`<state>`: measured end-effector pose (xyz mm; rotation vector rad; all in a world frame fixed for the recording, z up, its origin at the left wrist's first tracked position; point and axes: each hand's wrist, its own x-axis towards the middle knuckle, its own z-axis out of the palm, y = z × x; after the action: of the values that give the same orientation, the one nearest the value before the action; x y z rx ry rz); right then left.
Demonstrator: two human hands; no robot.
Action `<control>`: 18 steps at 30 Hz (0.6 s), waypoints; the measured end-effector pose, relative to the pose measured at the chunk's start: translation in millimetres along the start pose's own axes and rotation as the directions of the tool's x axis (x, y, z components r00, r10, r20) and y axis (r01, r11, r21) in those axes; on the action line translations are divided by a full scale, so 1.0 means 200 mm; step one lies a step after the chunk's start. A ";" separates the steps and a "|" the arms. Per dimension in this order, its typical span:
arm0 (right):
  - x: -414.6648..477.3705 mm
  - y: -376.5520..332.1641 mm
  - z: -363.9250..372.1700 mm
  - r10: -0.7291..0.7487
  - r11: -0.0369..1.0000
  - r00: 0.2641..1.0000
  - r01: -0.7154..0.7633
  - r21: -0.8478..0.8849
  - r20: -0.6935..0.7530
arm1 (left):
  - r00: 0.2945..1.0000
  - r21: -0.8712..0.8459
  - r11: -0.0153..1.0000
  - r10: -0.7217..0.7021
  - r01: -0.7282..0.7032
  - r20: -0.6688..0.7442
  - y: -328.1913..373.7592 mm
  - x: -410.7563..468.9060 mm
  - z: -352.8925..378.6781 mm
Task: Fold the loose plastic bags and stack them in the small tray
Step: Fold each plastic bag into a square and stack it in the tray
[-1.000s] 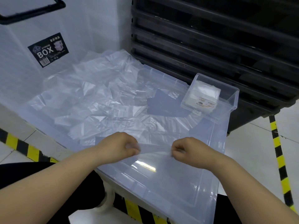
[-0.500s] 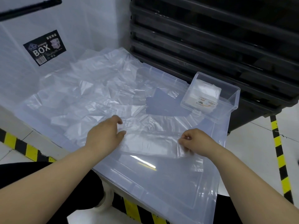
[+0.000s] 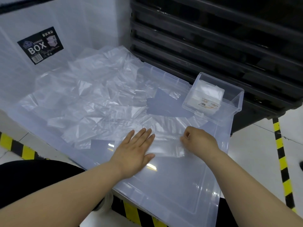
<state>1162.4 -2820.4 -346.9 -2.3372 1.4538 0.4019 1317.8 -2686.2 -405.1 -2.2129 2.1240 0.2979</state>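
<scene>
Bag orientation: one plastic bag [image 3: 167, 146] lies flat on the clear plastic lid [image 3: 172, 190], its long axis running left to right across the view and its short edges facing each hand.
Bag location: near-centre of the lid, at the near fringe of the loose bags [image 3: 91, 102].
Left hand: the left hand [image 3: 136, 148] lies palm down with fingers straight and together, pressing the bag's left end flat and gripping nothing.
Right hand: the right hand [image 3: 198, 140] has its fingers curled and pinches the bag's right edge between thumb and fingertips.
Edges: the lid's raised right rim runs just beyond the right hand; the near rim lies below both forearms.
Open room: bare glossy lid surface extends from the bag toward the person.
Small tray: the small tray [image 3: 237, 102] sits at the far right corner, apart from the bag, and holds a stack of folded bags [image 3: 208, 94].
Surroundings: black crates [image 3: 213, 46] stand behind the tray, and a storage box [image 3: 49, 17] stands far left.
</scene>
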 end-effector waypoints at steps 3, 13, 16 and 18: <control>0.00 0.03 -0.03 0.071 0.969 0.986 -0.104 -0.224 -0.152 | 1.000 0.001 1.000 0.022 -0.022 0.004 -0.01 0.01 0.02; -0.16 -0.11 0.32 -0.571 0.815 0.796 0.519 -0.259 -0.200 | 0.994 0.009 0.994 0.112 -0.113 0.014 0.00 0.01 0.01; -0.14 -0.10 0.28 -0.562 0.817 0.810 0.513 -0.263 -0.165 | 0.999 -0.018 0.999 0.043 -0.043 -0.014 -0.03 0.01 -0.03; -0.12 -0.10 0.26 -0.557 0.822 0.815 0.512 -0.250 -0.160 | 1.000 -0.054 0.999 0.007 -0.006 0.007 -0.02 0.01 -0.07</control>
<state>1168.3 -2771.0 -379.8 -2.8945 0.7839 0.1224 1323.3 -2689.8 -392.2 -2.2305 2.1448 0.3672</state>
